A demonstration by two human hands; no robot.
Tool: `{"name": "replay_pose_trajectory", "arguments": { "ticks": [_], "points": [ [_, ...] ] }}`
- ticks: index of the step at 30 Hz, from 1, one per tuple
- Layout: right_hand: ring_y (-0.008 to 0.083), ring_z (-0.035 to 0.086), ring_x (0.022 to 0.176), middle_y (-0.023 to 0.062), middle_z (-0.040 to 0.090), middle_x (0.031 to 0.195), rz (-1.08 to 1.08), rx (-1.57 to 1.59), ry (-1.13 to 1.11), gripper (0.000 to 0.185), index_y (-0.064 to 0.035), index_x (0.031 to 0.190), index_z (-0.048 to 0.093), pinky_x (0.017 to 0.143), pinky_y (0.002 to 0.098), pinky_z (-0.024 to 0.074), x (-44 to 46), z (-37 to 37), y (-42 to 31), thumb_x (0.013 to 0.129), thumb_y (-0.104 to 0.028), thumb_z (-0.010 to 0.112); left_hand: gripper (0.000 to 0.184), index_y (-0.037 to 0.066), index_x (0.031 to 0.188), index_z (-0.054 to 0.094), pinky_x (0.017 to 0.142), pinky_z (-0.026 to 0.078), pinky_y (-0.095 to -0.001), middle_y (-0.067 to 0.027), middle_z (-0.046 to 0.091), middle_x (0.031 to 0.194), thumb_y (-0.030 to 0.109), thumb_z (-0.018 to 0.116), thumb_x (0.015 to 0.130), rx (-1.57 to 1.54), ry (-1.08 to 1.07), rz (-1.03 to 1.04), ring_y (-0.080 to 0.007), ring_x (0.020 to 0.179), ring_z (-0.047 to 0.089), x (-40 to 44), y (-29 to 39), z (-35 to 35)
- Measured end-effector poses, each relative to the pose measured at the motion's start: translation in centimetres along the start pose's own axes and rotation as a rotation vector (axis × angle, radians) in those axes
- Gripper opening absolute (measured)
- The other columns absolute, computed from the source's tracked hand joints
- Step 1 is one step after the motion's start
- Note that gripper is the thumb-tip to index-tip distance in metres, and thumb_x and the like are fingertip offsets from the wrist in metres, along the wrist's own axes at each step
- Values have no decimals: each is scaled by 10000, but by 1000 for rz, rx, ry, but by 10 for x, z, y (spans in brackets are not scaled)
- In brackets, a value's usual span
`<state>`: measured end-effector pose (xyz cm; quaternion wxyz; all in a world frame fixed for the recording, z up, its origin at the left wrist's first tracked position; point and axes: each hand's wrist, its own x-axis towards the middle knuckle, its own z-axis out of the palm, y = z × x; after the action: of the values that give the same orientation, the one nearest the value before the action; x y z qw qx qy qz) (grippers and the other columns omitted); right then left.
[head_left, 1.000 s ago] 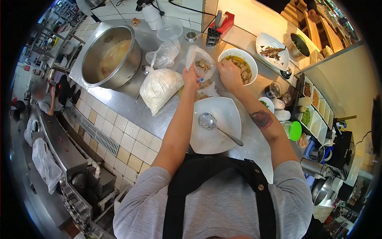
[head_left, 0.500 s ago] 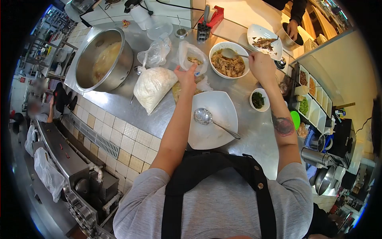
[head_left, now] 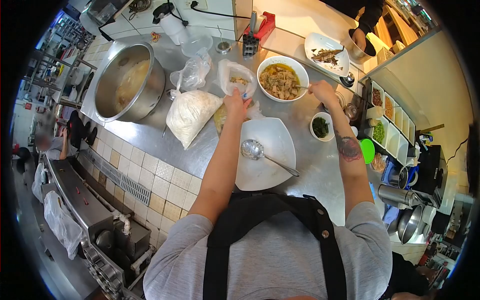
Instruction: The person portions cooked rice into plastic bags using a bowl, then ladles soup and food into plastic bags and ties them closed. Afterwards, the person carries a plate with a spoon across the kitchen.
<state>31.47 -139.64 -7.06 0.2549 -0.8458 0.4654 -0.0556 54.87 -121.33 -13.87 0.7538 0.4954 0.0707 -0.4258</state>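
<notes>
I had the left hand [head_left: 236, 105] clamped on a clear bag [head_left: 226, 75], right hand [head_left: 324, 93] gripping a spoon [head_left: 302, 87], its tip (hidden from me) in a bowl [head_left: 302, 70] of food [head_left: 279, 82]

Two hands work here: the left grip [head_left: 235, 104] and the right grip [head_left: 324, 92]. Two spoons: one held spoon [head_left: 303, 87] in the right grip, one resting spoon [head_left: 272, 161] nearer the body than both grips. Two round bowls: a large bowl [head_left: 286, 100] between and beyond the grips, a small bowl [head_left: 322, 139] nearer than the right. Two squarish white dishes: a deep dish [head_left: 270, 137] nearer than the grips, a shallow dish [head_left: 340, 62] beyond the right. At least three bags: an open bag [head_left: 226, 75] touching the left grip, a powder bag [head_left: 194, 115] and a crumpled bag [head_left: 194, 72] left of it.
</notes>
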Motion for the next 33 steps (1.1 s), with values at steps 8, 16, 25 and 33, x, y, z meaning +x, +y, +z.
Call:
{"name": "replay_pose_trajectory", "arguments": {
  "ticks": [8, 16, 25, 33],
  "points": [
    [106, 376, 475, -4, 447, 517, 278, 591, -94, 179, -28, 654, 623, 445, 264, 298, -14, 19, 17, 735, -179, 571, 367, 10, 1222, 372, 719, 549, -474, -191, 527, 1113, 270, 350, 964, -195, -166, -103, -326, 929, 595, 0, 4, 1],
    [91, 401, 521, -4, 469, 528, 211, 661, -31, 199, -34, 646, 639, 487, 259, 308, -30, -4, 10, 763, -175, 561, 321, 67, 1101, 434, 471, 545, -331, -113, 622, 886, 284, 534, 887, 214, -264, 23, -208, 661, 644, -25, 23, -19],
    [117, 454, 514, 25, 500, 535, 69, 494, -15, 213, -40, 663, 654, 510, 272, 355, -16, -25, -43, 764, -203, 562, 289, 103, 1075, 441, 397, 461, -248, -60, 625, 768, 229, 588, 859, 324, -234, 182, -122, 539, 593, -32, 25, -4],
    [262, 616, 659, 136, 611, 682, -476, -280, 264, 140, -42, 702, 630, 571, 372, 510, -20, 64, -129, 734, -161, 564, 283, 99, 1056, 448, 491, 514, -279, -74, 604, 881, 205, 607, 847, 147, -192, 234, -161, 666, 620, -23, 13, -20]
  ]
}}
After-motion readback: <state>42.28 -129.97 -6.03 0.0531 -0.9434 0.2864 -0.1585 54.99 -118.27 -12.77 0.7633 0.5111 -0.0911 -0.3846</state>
